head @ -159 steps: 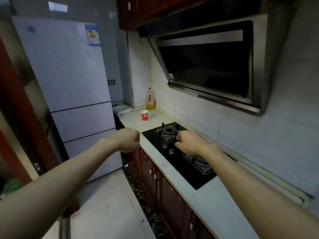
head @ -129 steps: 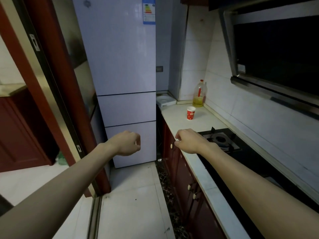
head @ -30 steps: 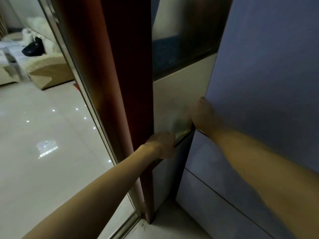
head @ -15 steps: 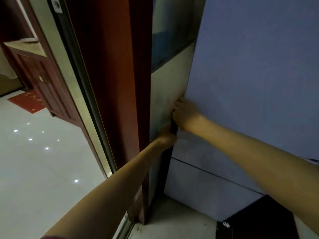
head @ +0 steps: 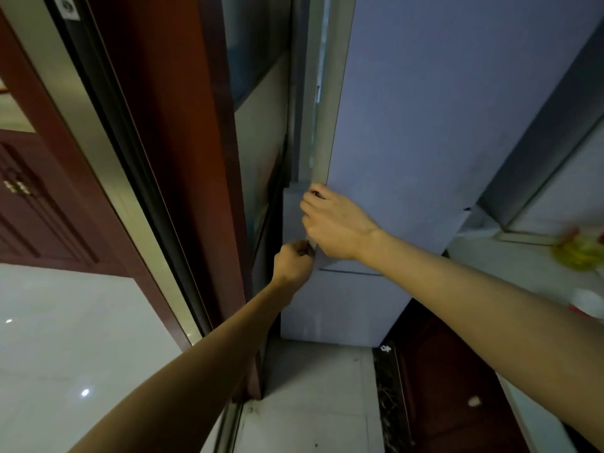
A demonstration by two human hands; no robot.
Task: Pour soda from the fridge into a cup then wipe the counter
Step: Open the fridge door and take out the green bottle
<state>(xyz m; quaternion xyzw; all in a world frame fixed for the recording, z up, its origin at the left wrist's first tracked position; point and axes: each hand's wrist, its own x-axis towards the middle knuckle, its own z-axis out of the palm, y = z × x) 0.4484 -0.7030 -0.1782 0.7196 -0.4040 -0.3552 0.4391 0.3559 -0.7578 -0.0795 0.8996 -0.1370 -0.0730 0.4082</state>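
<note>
1. The fridge (head: 425, 109) fills the middle and upper right of the view, but its top is cut off by the picture edge.
2. Its upper door (head: 330, 132) stands slightly ajar along the left edge. Only a thin pale strip shows in the gap, and what is inside is hidden.
3. The right hand (head: 336, 223) is at the lower end of that edge. Its fingers (head: 310, 204) are curled round the door edge and clamped on it, with the tips out of sight behind it.
4. The left hand (head: 294, 263) sits just below and to the left, against the left edge of the fridge front. Its fingers (head: 302, 248) are curled in, but the right hand and the edge cover the tips. Whether they grip anything cannot be told.
5. The cup (head: 588, 304) is far right on the pale surface (head: 523, 266), well apart from both hands. It is blurred and cut by the picture edge, a white shape with some red.
6. A bottle (head: 578, 253) behind it is smeared to a yellow and red blur.
7. A dark red cabinet (head: 441, 371) under the surface is partly covered by the right forearm.
8. A red-brown frame (head: 157, 125) runs down the left of the fridge, and the left forearm hides its foot.
9. The tiled floor (head: 310, 403) lies below.
</note>
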